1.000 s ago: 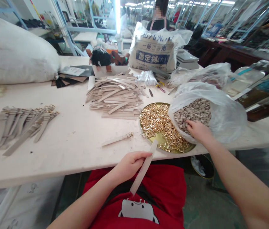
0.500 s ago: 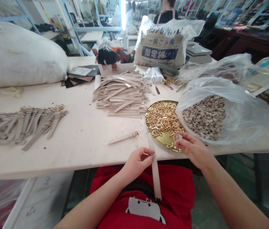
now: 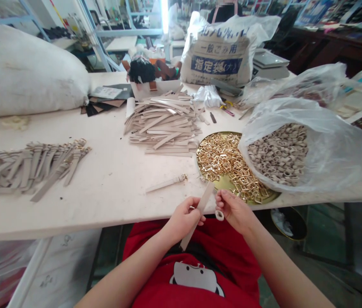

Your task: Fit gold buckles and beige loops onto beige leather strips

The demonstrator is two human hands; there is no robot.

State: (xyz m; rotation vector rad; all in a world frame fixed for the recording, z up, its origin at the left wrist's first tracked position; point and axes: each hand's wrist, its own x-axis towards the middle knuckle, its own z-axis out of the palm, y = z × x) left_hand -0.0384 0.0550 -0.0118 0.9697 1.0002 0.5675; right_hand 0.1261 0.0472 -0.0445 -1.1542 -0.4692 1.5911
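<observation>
A flat grey-beige strap [image 3: 206, 197] slants through the fingers of my left hand [image 3: 185, 217], which is closed around it at the table's front edge. To the right, my right hand [image 3: 235, 209] is closed, with a small beige strap loop [image 3: 220, 215] hanging at its fingers. The two hands are close but apart. Just beyond them sits a round gold tray [image 3: 222, 184] heaped with gold buckles [image 3: 222, 156]. One strap with a buckle fitted [image 3: 164, 184] lies on the table left of the tray.
Loose straps [image 3: 164, 124] are piled mid-table. Buckled straps [image 3: 36, 167] lie at left. A clear plastic bag [image 3: 335, 149] of strap loops [image 3: 280, 154] stands at right. Behind are a white sack [image 3: 30, 72], a printed bag [image 3: 218, 60] and a box of scraps [image 3: 152, 92].
My right hand has moved left from over the tray to beside the left hand, bringing the loop. The strap in my left hand has turned, its upper end now tilting right.
</observation>
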